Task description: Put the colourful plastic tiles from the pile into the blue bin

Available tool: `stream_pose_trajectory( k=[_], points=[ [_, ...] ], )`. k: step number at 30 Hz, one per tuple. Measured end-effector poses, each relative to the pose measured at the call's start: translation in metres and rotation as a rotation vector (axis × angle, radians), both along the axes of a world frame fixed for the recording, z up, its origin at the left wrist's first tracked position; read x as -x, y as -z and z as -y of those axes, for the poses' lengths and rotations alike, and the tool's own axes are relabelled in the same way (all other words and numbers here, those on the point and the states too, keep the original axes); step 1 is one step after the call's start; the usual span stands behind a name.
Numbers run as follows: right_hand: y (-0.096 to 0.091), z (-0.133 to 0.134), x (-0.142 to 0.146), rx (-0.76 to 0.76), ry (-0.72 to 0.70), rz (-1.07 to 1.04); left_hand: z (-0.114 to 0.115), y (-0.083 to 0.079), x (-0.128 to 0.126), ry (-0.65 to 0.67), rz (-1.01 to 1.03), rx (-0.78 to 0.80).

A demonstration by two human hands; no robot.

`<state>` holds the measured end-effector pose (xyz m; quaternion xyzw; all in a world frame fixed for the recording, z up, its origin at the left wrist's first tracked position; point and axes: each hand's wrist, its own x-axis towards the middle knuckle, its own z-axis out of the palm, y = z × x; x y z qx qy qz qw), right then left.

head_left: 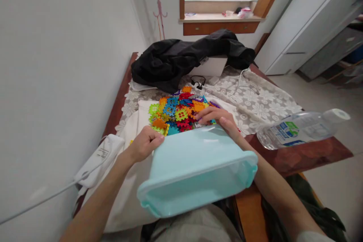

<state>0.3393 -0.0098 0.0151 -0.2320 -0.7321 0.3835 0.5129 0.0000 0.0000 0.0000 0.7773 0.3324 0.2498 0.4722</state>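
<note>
I'm holding a light blue tub (195, 170) tipped up on its side in front of me, with my left hand (144, 144) curled around its far left edge and my right hand (218, 119) gripping the far right edge, fingers spread a bit over the top. The tub's sitting at the near edge of the table (297, 155), right up against a pile of colourful blocks (178, 111) lying on a white cloth (127, 128). There's a water bottle (300, 130) lying on its side off to my right, and a black jacket (184, 58) is heaped at the far end.
</note>
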Motion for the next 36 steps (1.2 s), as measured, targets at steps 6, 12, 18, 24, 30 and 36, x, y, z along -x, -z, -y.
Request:
stream_pose_trajectory(
  k=[6,12,18,24,30,36],
  points=[
    [0.023,-0.013,0.01,0.018,-0.104,0.112,-0.004,-0.007,0.005,-0.317,0.019,-0.245],
    [0.039,-0.027,0.008,-0.175,0.3,0.279,0.0,-0.007,0.002,-0.374,0.578,0.231],
    [0.049,-0.043,-0.003,-0.285,0.64,0.564,0.014,-0.011,0.002,-0.058,0.631,0.562],
    [0.065,-0.055,-0.008,-0.306,0.597,0.684,0.014,0.002,-0.007,0.056,0.543,0.586],
    [0.069,-0.058,-0.016,-0.304,0.588,0.648,0.011,0.012,-0.009,0.072,0.623,0.599],
    [0.062,-0.056,-0.019,-0.279,0.506,0.683,0.009,0.013,-0.011,0.092,0.643,0.644]
  ],
)
